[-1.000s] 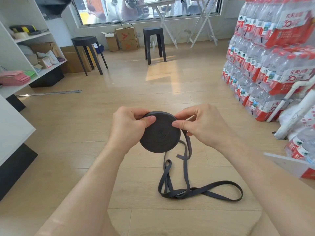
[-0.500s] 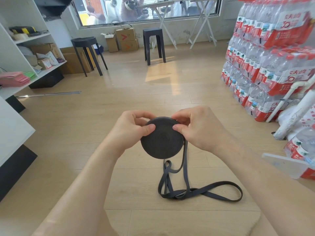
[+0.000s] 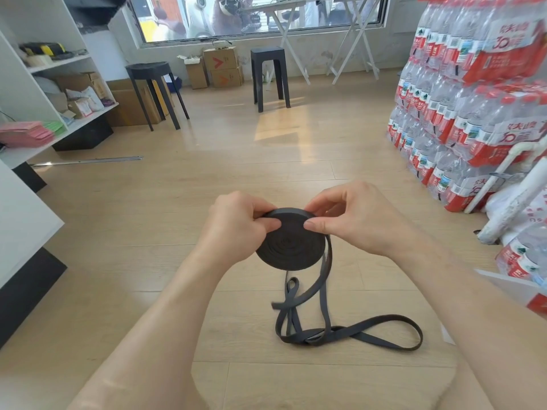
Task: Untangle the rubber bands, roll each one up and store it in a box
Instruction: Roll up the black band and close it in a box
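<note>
Floor (image 3: 207, 187): wooden, carries the slack, near.
Loose tail (image 3: 307, 338): unrolled length lying looped there, free to feed upward.
Coil (image 3: 291, 247): rolled rubber band, mid-air, centre.
Left hand (image 3: 236, 226): fingers (image 3: 269, 224) pinch its left rim, steadying.
Right hand (image 3: 355, 220): fingers pinch the right rim, likely guiding the next wrap.

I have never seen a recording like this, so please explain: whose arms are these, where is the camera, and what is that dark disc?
No machine here: these are a person's bare arms, filmed by one wide-angle camera worn on the head, looking forward and down. The left hand and the right hand each pinch the edge of a rubber band rolled into a flat coil. Its unrolled part hangs down and lies in loops on the wooden floor. Behind stands a black stool, and packs of bottled water are stacked at the right.
</note>
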Demonstrator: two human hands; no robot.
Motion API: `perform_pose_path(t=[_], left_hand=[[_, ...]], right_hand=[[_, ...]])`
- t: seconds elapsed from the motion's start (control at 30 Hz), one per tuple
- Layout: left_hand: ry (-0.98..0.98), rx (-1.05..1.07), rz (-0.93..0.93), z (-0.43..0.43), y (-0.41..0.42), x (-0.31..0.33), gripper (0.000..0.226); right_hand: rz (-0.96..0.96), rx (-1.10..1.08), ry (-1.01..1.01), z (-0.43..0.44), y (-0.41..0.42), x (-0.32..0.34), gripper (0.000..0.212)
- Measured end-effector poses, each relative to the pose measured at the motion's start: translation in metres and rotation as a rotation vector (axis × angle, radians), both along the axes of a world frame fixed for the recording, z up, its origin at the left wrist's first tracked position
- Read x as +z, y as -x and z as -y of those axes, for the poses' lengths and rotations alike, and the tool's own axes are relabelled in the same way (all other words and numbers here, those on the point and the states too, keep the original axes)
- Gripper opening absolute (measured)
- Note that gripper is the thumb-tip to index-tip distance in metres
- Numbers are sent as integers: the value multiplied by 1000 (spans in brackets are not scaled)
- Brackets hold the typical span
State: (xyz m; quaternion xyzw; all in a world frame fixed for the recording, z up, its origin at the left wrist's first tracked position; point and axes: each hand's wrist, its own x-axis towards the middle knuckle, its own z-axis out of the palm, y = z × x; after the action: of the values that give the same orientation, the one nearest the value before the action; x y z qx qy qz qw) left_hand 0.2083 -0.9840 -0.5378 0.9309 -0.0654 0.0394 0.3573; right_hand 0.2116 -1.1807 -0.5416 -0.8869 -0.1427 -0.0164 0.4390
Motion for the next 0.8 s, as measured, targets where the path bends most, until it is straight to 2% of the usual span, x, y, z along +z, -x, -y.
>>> perform_pose_path(t=[0.13, 0.23, 0.43, 0.6, 0.7, 0.8], left_hand=[[146, 35, -38, -2, -2, -1, 18], [218, 42, -49, -3, -2, -1, 29], [278, 34, -53, -4, -2, -2, 30], [252, -35, -125, -4, -1, -2, 27], [229, -167, -204, -1, 2, -4, 29], [110, -281, -219, 5, 6, -11, 23]], right_hand=[[-32, -10, -23, 2, 1, 2, 13], [-85, -9, -148, 4, 0, 2, 15], [-87, -21, -191, 4, -2, -1, 15], [28, -37, -18, 0, 0, -3, 5], [82, -3, 119, -3, 2, -5, 5], [125, 48, 242, -10, 5, -9, 7]])
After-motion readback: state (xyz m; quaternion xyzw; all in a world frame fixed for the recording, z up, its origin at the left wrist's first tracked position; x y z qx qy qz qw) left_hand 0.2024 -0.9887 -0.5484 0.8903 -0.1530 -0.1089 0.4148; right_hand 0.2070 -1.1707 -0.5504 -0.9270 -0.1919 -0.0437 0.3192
